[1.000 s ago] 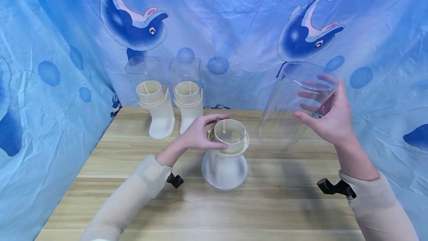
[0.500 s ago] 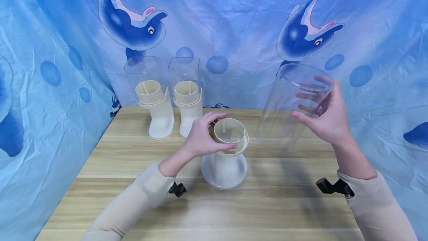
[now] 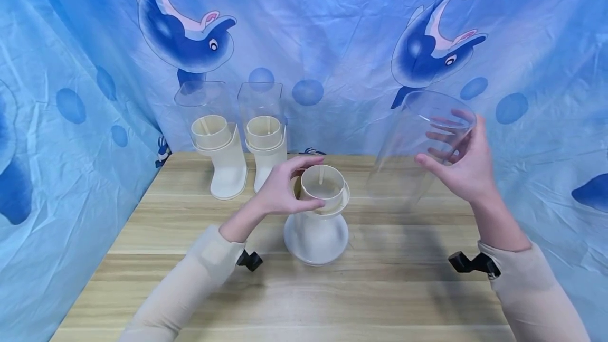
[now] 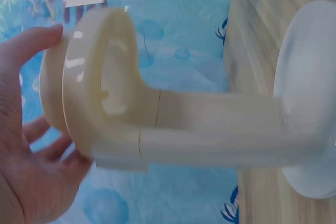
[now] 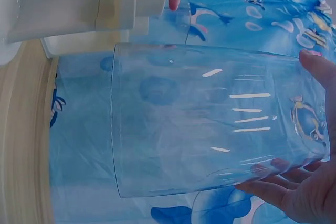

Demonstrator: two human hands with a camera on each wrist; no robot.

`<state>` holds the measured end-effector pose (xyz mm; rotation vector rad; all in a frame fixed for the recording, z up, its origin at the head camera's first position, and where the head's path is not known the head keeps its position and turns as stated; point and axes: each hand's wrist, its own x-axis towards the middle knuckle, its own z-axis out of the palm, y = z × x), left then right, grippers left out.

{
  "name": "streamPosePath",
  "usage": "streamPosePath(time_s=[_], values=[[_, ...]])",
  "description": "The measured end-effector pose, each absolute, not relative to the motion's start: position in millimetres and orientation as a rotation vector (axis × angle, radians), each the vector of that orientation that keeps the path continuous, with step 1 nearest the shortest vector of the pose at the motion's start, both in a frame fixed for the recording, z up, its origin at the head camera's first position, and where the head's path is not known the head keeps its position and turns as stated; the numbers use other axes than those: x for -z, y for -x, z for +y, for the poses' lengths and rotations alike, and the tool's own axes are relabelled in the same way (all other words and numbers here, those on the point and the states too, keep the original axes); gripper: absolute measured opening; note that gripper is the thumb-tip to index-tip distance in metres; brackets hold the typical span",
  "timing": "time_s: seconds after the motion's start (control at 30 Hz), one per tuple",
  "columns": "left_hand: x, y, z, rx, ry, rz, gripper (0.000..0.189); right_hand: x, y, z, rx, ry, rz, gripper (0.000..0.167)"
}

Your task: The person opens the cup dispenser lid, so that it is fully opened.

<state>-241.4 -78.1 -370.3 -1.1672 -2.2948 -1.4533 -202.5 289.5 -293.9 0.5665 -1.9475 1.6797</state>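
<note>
In the head view my left hand (image 3: 285,189) curls thumb and fingers around the cream round collar (image 3: 334,200) on top of a white stand (image 3: 315,241). The stand is upright on the table with a wide round base. From the left wrist view, the collar (image 4: 52,85) lies between thumb and fingers, beside an oval ring on the stand's neck (image 4: 210,148). My right hand (image 3: 467,165) holds a clear cylinder (image 3: 408,146) near its upper rim, raised and tilted to the right of the stand. In the right wrist view the cylinder (image 5: 194,124) has nothing visible inside.
At the back left of the wooden table (image 3: 304,305) stand two similar dispensers, one on the left (image 3: 228,168) and one on the right (image 3: 268,157), each with a clear container on top. A blue dolphin-print curtain (image 3: 351,57) hangs behind and at both sides.
My left thumb slid right along the collar, then back. The collar's inner rib has shifted slightly right within it. My right hand and the clear cylinder have barely moved.
</note>
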Motion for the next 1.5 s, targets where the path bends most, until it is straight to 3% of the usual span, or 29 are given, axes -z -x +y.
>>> streamPosePath(time_s=[0.27,0.57,1.1,1.5], values=[[376,232,-64,1.338,1.004,-2.253,0.089,309,219,298,-1.369,-0.296,-2.212,0.104],[379,229,-63,1.367,0.987,-2.246,0.088,328,246,298,-1.350,-0.175,-2.314,0.105],[381,229,-65,1.383,0.914,-2.317,0.093,391,301,286,-1.500,-0.125,-2.341,0.111],[382,229,-67,1.308,0.889,-2.337,0.083,413,317,272,-1.463,-0.107,-2.329,0.111]])
